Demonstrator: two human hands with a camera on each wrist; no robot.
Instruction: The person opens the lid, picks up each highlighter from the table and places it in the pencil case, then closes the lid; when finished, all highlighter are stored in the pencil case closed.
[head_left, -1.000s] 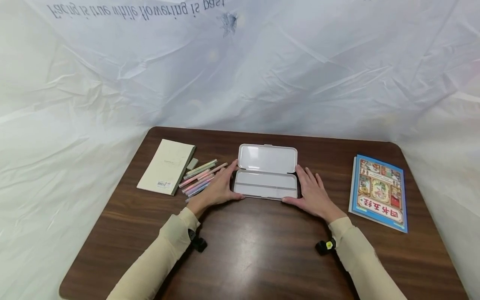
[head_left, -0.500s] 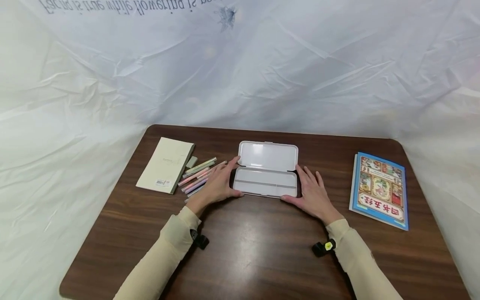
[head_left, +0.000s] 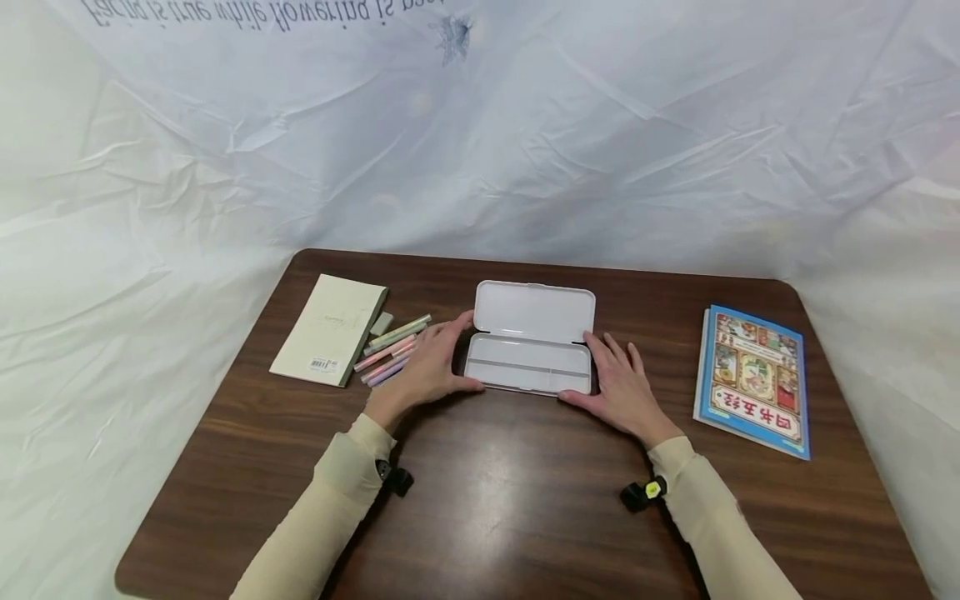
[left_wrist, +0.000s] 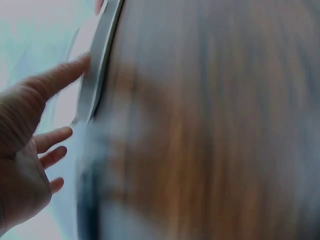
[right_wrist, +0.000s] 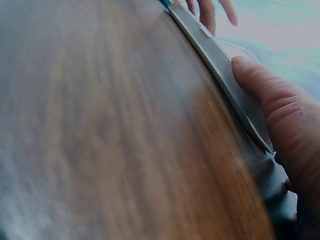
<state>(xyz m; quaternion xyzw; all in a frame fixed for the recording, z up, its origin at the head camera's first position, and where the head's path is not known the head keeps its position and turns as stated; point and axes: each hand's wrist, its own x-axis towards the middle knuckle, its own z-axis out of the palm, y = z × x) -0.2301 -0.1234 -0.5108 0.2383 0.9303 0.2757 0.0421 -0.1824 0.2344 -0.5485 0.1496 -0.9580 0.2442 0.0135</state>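
Pencil case (head_left: 517, 351), white inside, hinged lid (head_left: 534, 310) laid back on the far side; located mid-table, between my two hands. Tray divided by one lengthwise strip and, in the near half, one short cross strip.

Left hand (head_left: 429, 364), mine: spread wide along the case's left end, thumb tip against the front wall, index finger reaching toward the hinge, remaining fingers loose.

Right hand (head_left: 621, 389), mine: likewise wide at the right end, thumb on the front wall, index fingertip by the hinge corner, other fingers fanned apart.

Pens (head_left: 386, 352), pastel, a loose bundle, partly beneath my left hand in the head view; whether it touches them I cannot tell. Eraser (head_left: 382, 323), grey-green, just beside them. Notebook (head_left: 327, 329), cream cover, dark spine, barcode label, further left. Book (head_left: 753, 382), blue border, illustrated panels, red Chinese characters, well to the right. Table (head_left: 480, 483), dark wood grain. Fabric backdrop (head_left: 525, 150), pale, lettering inverted.

Changes against half a second ago: bright reflection gone from the lid; my right index fingertip now overlaps the hinge corner; my left hand covers more of the pens, a pinkish end since hidden. Pencil case itself in the same place.
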